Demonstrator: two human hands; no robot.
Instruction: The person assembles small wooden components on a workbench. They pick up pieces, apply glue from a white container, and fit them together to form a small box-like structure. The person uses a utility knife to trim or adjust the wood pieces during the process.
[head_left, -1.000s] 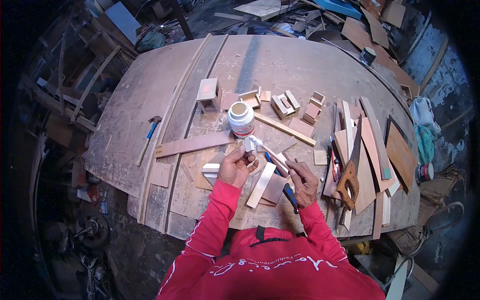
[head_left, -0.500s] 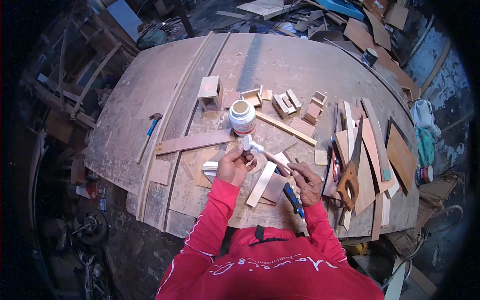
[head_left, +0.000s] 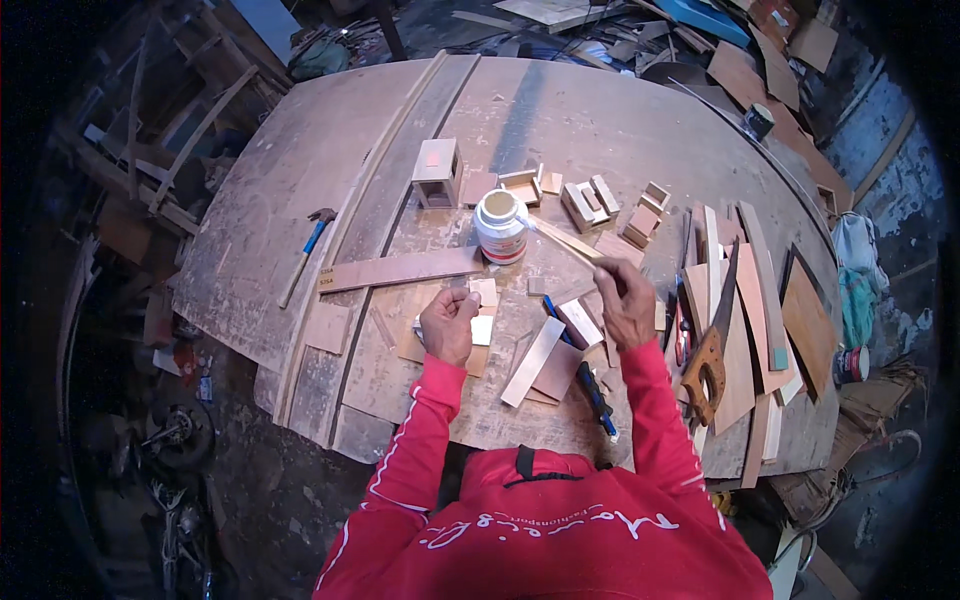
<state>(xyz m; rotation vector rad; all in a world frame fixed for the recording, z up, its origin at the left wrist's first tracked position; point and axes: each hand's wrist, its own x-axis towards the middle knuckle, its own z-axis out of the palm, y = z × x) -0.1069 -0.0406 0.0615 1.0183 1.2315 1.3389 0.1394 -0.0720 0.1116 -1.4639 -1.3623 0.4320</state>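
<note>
My left hand (head_left: 448, 325) holds a small pale wood block (head_left: 484, 294) just above the table's near middle. My right hand (head_left: 624, 302) grips a thin wooden stick (head_left: 560, 238) whose far tip reaches into the open white glue jar (head_left: 500, 227) standing just beyond both hands. A light wood strip (head_left: 533, 361) and a small flat board (head_left: 580, 322) lie on the table between my forearms. Both sleeves are red.
A long wood plank (head_left: 400, 270) lies left of the jar. A small wooden box (head_left: 437, 173) and several wood offcuts (head_left: 590, 200) sit beyond it. A hand saw (head_left: 708, 350) rests on stacked boards (head_left: 760, 300) at right. A blue-handled hammer (head_left: 305, 255) lies far left, a blue-handled tool (head_left: 597, 392) near my right arm.
My right hand has lifted from the table and moved the stick's tip up into the glue jar. My left hand has stayed near the small block.
</note>
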